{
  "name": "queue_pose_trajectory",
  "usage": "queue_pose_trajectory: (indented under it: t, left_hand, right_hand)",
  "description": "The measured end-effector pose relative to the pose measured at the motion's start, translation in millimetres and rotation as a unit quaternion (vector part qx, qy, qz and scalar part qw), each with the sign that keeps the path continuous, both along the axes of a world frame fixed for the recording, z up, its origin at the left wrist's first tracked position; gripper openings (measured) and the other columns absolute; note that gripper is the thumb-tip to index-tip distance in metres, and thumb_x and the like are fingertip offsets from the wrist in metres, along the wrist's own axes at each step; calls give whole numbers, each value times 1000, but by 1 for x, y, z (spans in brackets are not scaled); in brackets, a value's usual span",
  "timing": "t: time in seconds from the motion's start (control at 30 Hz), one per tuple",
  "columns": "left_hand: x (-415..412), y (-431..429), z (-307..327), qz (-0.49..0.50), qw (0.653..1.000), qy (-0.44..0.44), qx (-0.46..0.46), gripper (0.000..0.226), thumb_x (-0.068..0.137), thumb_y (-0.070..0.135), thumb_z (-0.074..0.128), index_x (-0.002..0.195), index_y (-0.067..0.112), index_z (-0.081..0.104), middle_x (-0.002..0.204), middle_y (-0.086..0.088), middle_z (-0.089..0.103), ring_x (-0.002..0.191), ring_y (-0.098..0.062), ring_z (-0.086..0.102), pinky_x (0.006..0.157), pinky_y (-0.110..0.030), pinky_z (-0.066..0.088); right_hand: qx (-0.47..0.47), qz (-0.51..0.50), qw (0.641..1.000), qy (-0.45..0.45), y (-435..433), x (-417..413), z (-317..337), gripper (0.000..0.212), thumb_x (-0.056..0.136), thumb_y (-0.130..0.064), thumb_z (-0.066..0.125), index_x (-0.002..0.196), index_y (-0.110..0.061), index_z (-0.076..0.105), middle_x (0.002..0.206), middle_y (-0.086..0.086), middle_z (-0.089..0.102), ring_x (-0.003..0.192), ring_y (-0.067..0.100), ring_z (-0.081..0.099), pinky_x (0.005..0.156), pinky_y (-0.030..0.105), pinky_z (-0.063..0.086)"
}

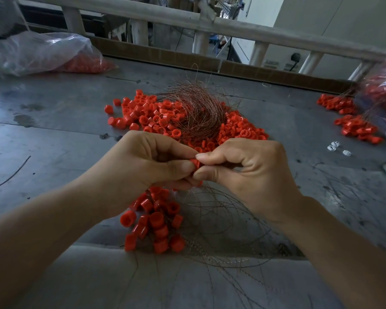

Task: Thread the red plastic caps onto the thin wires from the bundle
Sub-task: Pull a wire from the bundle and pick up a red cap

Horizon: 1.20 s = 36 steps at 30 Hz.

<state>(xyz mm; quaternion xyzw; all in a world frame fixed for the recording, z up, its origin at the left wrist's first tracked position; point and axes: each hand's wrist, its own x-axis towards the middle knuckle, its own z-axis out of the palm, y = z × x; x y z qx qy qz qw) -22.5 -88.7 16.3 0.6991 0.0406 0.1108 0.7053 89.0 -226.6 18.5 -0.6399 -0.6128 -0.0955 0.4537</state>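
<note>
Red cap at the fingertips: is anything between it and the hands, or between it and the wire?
Nothing visible. The left hand and right hand both pinch the red cap directly; the fingers hide where the wires would enter it.

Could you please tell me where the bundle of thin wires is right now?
In the head view, the wire bundle lies centrally on the loose red caps, just beyond the left hand and right hand.
</note>
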Motion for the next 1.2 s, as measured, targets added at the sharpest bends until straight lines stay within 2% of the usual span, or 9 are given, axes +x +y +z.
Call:
queue_pose_trajectory:
  t: [0.2,0.37,0.47,0.57,0.63,0.73,0.83,1.03,1.2]
  left_hand:
    - [-1,0,0,-8,1000,4,-9,24,52,21,70,75,21,76,68,-7,72,63,-14,69,56,-17,53]
    - [-3,6,2,-57,998,34,-11,28,57,19,78,84,24,73,73,-12,72,66,-20,70,56,-22,54]
    - [-4,6,1,-72,996,47,-25,44,55,13,79,97,17,66,72,-14,70,65,-23,70,56,-24,55]
    - [-2,6,1,-76,994,41,-61,49,63,18,75,108,15,57,72,-14,70,66,-22,70,57,-24,55]
    - [-2,7,1,-93,991,26,-93,54,64,24,80,112,15,57,79,-16,71,73,-25,70,61,-26,55]
    - [-3,4,2,-97,995,6,-32,67,53,28,86,114,25,58,88,-14,72,82,-24,70,66,-24,54]
    - [-3,-3,0,-38,998,-13,56,63,50,27,87,104,42,59,83,-4,73,76,-19,71,62,-20,53]
    - [-7,-13,2,-32,997,-60,47,59,63,26,69,117,34,46,78,3,73,71,-11,70,62,-18,54]
    - [-9,-12,5,-41,997,-51,33,58,63,23,69,117,31,48,78,-1,73,68,-12,70,61,-19,54]
  right_hand:
    - [-21,18,999,40,3,4,-3,20,63,-14,75,80,-3,70,75,-6,63,73,8,64,64,13,51]
    - [-82,64,985,141,0,2,2,36,62,-23,74,96,-22,62,79,-9,64,75,5,63,69,15,51]
    - [-136,85,983,94,0,3,1,40,67,-21,70,106,-22,58,81,-7,59,78,6,58,70,17,48]
    - [-136,85,986,52,1,3,2,22,74,-21,67,96,-16,66,78,-7,53,75,2,52,70,12,42]
    - [-117,67,990,28,1,3,2,22,78,-28,64,87,-9,68,78,-7,51,73,-3,49,71,10,39]
    - [-111,35,993,0,1,4,2,31,81,-34,57,83,-5,67,79,-5,51,73,-1,49,69,12,40]
    - [-109,22,993,-33,0,2,0,14,82,-15,63,84,-2,66,81,-4,50,73,5,50,67,16,44]
    - [-88,18,995,-34,0,-8,3,3,78,-3,62,78,-1,63,80,-7,48,68,0,46,62,10,41]
    - [-98,25,995,-17,-2,-8,5,2,77,-5,64,78,-4,64,77,-12,46,66,-3,44,64,7,38]
